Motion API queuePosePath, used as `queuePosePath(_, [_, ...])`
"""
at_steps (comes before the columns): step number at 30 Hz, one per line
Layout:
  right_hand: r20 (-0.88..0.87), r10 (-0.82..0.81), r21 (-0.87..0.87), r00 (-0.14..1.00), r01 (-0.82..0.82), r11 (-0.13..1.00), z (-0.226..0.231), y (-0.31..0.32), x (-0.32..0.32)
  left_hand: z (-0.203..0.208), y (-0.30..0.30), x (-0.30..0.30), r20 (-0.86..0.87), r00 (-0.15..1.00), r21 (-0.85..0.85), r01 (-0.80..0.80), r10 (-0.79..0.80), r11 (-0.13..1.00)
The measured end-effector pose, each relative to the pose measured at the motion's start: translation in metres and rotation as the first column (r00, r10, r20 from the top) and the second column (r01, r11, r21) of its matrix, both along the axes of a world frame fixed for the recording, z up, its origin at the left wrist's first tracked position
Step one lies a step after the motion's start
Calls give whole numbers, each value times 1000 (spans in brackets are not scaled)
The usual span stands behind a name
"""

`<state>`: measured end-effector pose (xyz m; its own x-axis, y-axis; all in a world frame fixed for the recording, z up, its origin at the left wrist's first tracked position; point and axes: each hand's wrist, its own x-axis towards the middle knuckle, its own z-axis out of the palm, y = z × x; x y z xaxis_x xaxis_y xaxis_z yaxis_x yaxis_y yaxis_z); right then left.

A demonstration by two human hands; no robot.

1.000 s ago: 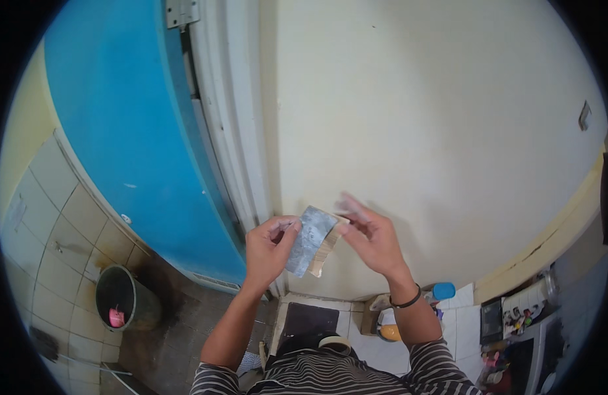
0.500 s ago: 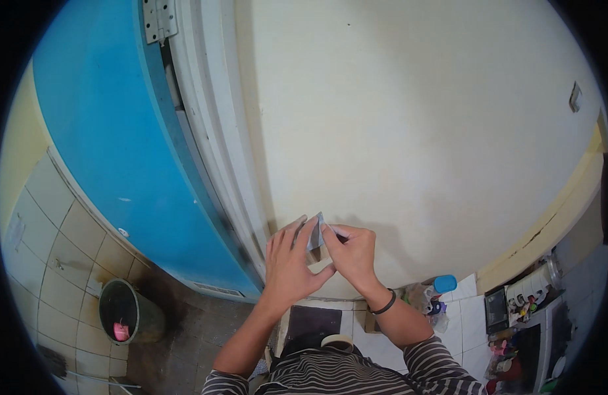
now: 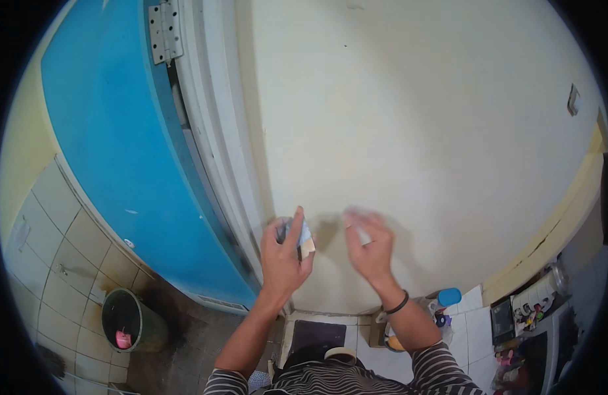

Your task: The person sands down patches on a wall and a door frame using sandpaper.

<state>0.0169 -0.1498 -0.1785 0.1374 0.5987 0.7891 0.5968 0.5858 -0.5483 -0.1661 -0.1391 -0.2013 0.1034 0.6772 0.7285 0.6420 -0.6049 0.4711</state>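
My left hand (image 3: 284, 257) grips a small tan block (image 3: 307, 248) with a bluish-grey sheet (image 3: 302, 232) against it, close to the wall. Its index finger points upward along the sheet, and the other fingers curl around the block. To the right, apart from it, is my right hand (image 3: 371, 247), with a dark band on the wrist. Motion smears its bent fingers, so whether anything is between them does not show. Both hands are in front of the cream wall (image 3: 383, 145).
At left, a blue door (image 3: 113, 151) hangs by a metal hinge (image 3: 165, 33) beside a white frame (image 3: 218, 131). A dark bucket (image 3: 149, 329) with a pink item (image 3: 123, 339) stands on the floor. Lower right, there is a blue-lidded container (image 3: 449, 297). A cream ring (image 3: 341, 355) lies near my waist.
My hands were together at the sheet and block; now they are apart. My right hand has let go and moved right, while my left keeps the block and sheet.
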Motion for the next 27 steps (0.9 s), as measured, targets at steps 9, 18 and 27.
queuePosePath(9, [345, -719, 600, 603, 448, 663, 30, 100, 89, 105, 89, 27, 187, 979, 620, -181, 81, 763])
queuePosePath(18, [335, -753, 656, 567, 433, 618, 18, 115, 95, 120, 144, 50, 137, 972, 764, -227, 193, 604])
queuePosePath(27, [325, -766, 673, 554, 434, 599, 16, 119, 99, 124, 100, 47, -29, 922, 474, -328, 386, 817])
